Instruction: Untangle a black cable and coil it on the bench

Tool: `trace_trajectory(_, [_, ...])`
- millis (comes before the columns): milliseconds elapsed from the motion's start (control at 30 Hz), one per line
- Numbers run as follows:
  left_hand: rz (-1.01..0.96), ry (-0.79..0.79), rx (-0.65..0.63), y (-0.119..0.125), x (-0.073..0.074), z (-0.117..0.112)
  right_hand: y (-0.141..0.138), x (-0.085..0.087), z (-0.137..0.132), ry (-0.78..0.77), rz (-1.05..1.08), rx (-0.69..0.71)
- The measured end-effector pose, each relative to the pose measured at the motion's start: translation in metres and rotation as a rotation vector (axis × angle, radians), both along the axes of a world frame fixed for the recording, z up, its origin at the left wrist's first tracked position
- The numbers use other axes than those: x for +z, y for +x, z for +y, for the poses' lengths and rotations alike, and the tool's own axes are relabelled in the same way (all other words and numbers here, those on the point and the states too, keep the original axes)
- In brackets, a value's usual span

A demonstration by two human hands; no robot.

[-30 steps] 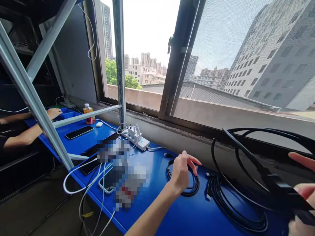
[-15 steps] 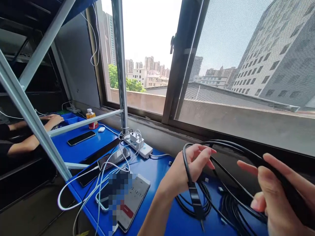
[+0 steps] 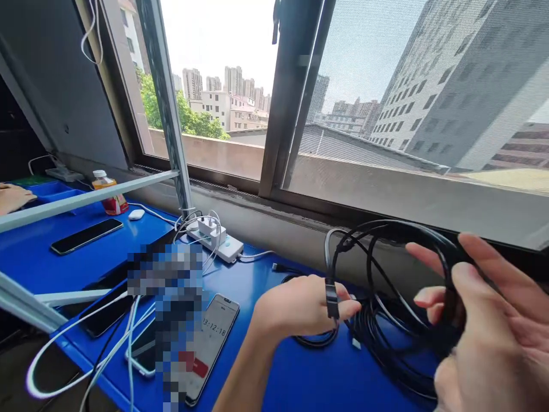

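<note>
My left hand is closed, its fingertips around a thin black cable at a flat dark clip-like piece. On the right, my right hand grips large loops of the black cable, with two fingers sticking up and the thumb pressed against the bundle. The loops arch between both hands in front of the window sill. Below them, more black cable coils lie bunched over the blue table, and a small coil sits partly behind my left hand.
A phone with a running timer lies left of my forearm, beside other phones and tangled white cables. A white power strip stands by the wall. A metal frame post rises at left, near a drink bottle and another person's hand.
The view has swung right. My left hand has lowered and turned, now gripping the cable at the clip, which was hanging below its wrist. The loops at my right hand are drawn rounder.
</note>
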State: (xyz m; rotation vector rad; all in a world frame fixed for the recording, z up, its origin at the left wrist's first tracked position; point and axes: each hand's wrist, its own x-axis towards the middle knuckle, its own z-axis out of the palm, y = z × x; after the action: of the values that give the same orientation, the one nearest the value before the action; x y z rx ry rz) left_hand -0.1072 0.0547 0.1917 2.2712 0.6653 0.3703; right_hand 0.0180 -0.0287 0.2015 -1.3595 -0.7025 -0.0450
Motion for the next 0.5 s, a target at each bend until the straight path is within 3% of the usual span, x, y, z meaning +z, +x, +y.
trace_trajectory(167, [-0.167,0.002,0.333,-0.020,-0.001,0.017,-0.015,0.010,0.004,0.051,0.065,0.264])
trace_trajectory(267, [-0.230,-0.015,0.378,-0.035,0.006,0.017,-0.016,0.007,0.005,0.061,-0.006,0.333])
trace_trajectory(400, [-0.351,0.092,0.506,-0.049,0.018,0.004,-0.015,0.004,0.004,0.082,0.003,0.465])
trace_trajectory(500, [-0.459,0.128,0.456,-0.048,0.023,-0.007,-0.013,0.004,0.001,0.112,0.013,0.542])
